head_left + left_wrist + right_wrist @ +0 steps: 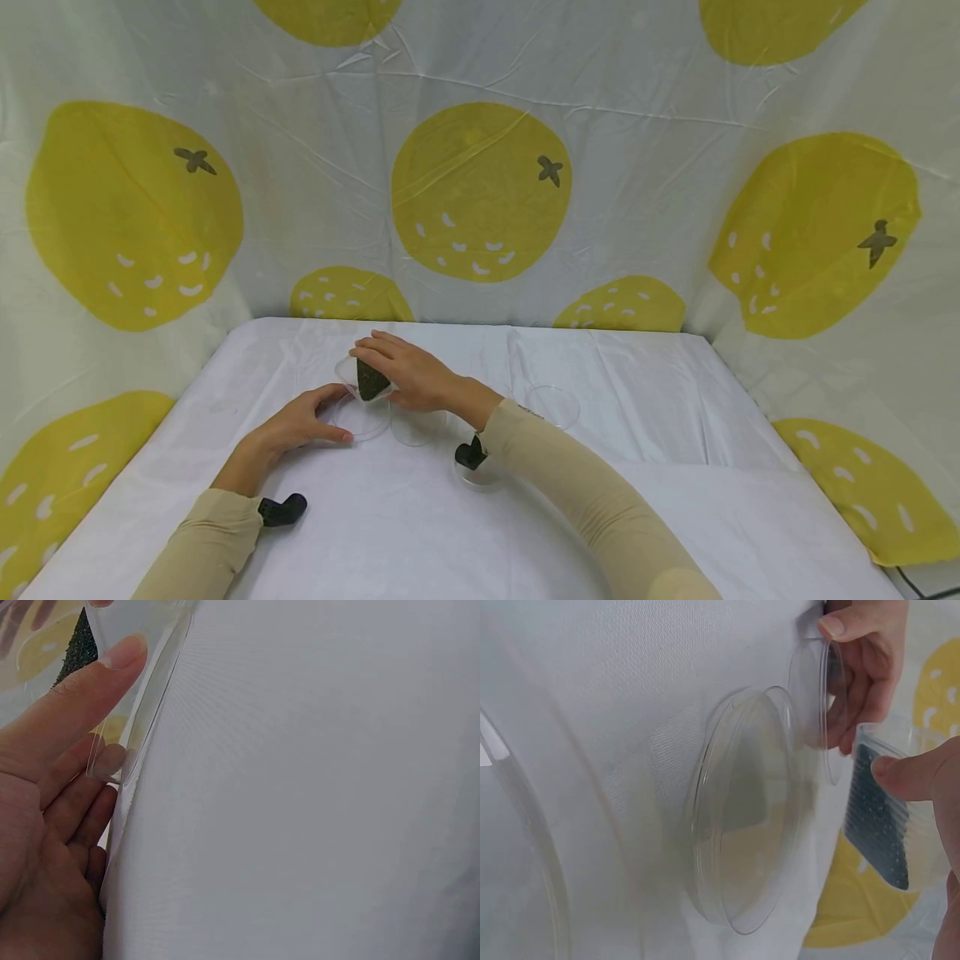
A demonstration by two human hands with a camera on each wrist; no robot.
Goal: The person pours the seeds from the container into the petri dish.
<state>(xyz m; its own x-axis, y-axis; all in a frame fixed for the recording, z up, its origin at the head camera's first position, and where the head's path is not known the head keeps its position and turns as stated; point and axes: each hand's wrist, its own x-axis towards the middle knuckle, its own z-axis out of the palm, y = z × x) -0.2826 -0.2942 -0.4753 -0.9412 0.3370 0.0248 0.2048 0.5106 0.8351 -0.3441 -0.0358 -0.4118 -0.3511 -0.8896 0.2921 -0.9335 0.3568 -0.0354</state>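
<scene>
The left hand (298, 417), curled wide around a clear, round plastic dish (362, 421), should steady it — while the right hand (416, 375), gripping a clear plastic container of dark-green grains (879, 825) tilted near the dish's far side, tips gradually.

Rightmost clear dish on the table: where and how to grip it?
Likely a pinch on the rim of the rightmost clear dish, coming from its right: it's round, lies flat on the table, and the right sleeve crowds its left.
</scene>
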